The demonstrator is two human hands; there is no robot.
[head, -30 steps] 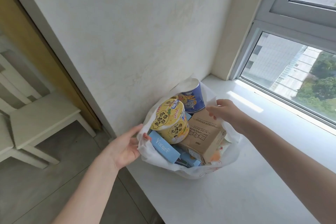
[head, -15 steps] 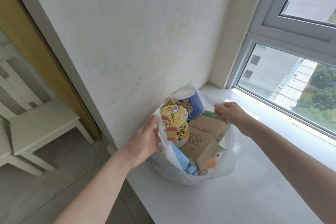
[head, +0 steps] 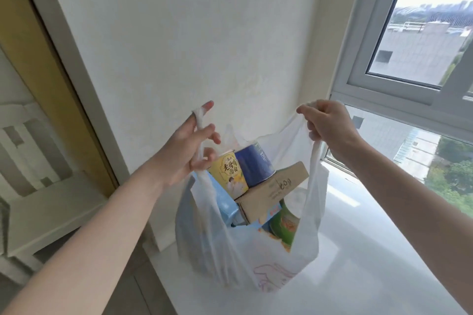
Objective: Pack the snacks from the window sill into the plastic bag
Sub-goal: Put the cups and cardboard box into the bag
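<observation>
Nearest, two bare forearms reach in from the lower corners toward one white bag (head: 230, 250), which stands over the near end of the sill (head: 371, 263); whether its bottom touches the sill cannot be told. A pink line drawing shows low on the bag's front, too faint to read.

Its two handles are pulled up and apart. The left hand (head: 188, 147) has the left handle (head: 198, 115) looped over its outstretched index finger, with the thumb and other fingers curled at the strap below: a loose grip on the bag. The right hand (head: 330, 123) is a clenched fist, its grip closed round the right handle (head: 316, 161).

Inside, three cups show: a yellow cup (head: 229, 174) printed with Chinese characters, 老母鸡汤面, a blue cup (head: 253, 163) just beside it, and a green cup (head: 284, 222) lower down on the right. One cardboard box (head: 271, 192) lies tilted beneath the yellow and blue cups, its small print unreadable. A light blue box (head: 226, 202) sits against the bag's left side.

Behind stands a plain white wall (head: 192, 33), and to the right a window (head: 422, 59) looks onto buildings and trees.
</observation>
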